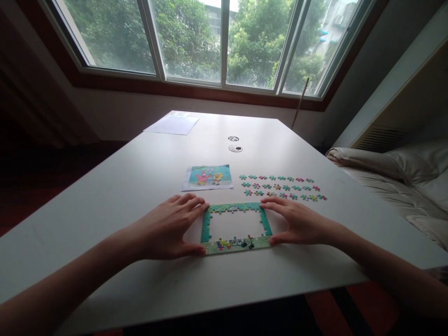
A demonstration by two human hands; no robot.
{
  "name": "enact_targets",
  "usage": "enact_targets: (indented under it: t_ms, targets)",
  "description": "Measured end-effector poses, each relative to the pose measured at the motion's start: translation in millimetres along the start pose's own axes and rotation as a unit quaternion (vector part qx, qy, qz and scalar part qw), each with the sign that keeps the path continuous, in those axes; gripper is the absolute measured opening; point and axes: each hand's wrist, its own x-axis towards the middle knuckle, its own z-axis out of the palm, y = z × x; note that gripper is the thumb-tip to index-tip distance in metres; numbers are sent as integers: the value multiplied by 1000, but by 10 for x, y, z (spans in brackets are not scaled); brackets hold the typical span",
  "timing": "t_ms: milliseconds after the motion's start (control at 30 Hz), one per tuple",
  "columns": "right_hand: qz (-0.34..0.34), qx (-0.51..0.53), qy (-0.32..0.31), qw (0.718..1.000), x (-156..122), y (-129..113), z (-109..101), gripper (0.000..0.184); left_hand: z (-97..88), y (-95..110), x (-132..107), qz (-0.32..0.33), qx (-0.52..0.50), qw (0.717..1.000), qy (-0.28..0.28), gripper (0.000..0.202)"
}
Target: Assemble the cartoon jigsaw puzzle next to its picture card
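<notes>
An assembled jigsaw border frame (236,244), green with cartoon figures along its bottom edge and hollow in the middle, lies on the white table (140,186). My left hand (168,228) rests flat against the frame's left side, fingers spread, fingertips touching its top left corner and thumb at its bottom left. My right hand (297,223) presses the frame's right side the same way, fingers at the top right corner, thumb at the bottom right. Behind the frame lies a cartoon reference picture (208,176). Several loose puzzle pieces (282,186) sit in rows to its right.
A sheet of paper (173,124) lies at the table's far left. Two round cable grommets (234,143) sit in the tabletop's middle. A pale cushioned sofa (402,182) stands to the right. Large windows (220,42) span the back wall.
</notes>
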Motion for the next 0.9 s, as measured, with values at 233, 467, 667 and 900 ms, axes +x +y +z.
enact_targets:
  t_ms: [233, 467, 667, 900]
  targets:
    - [12, -14, -8, 1000, -8, -21, -11, 81, 44, -75, 26, -21, 22, 999, -9, 78]
    - [18, -24, -11, 999, 4, -50, -32, 81, 198, -295, 128, -112, 82, 990, -15, 73]
    - [19, -23, -13, 999, 2, -51, -30, 81, 205, -296, 114, -111, 62, 991, -47, 72]
    - [9, -13, -3, 1000, -5, -37, -28, 80, 218, -222, 81, -94, 42, 995, -20, 69]
